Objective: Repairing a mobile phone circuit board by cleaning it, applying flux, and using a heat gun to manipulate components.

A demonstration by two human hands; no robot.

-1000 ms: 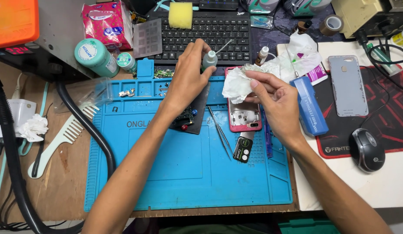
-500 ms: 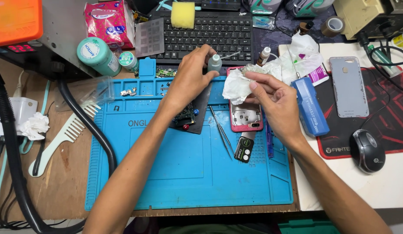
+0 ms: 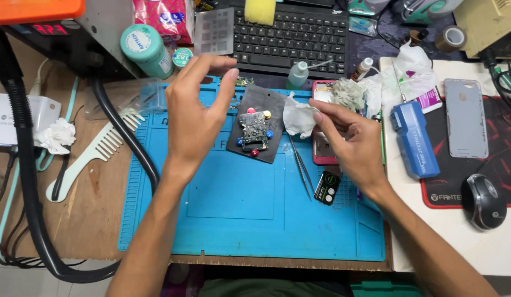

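Observation:
My left hand [image 3: 196, 113] hovers open above the blue work mat [image 3: 239, 214], fingers apart and holding nothing. Just right of it lies a dark pad [image 3: 275, 102] with a small circuit board [image 3: 253, 131] pinned by coloured pegs. My right hand [image 3: 352, 144] pinches a crumpled white tissue [image 3: 297, 116] over a pink phone frame [image 3: 321, 157]. A small squeeze bottle [image 3: 297, 75] stands upright at the mat's far edge, apart from both hands. Tweezers [image 3: 301, 166] lie between board and phone.
A black keyboard [image 3: 291, 36] runs along the back. A teal canister [image 3: 147, 50] and black hose [image 3: 123, 137] stand left, with a white comb [image 3: 85, 159]. A blue tool case [image 3: 415, 137], grey phone cover [image 3: 465, 118] and mouse [image 3: 484, 201] sit right.
My left hand let go of the squeeze bottle, which now stands at the mat's far edge, and drew back to the left, open. The right hand moved the tissue lower, towards the board.

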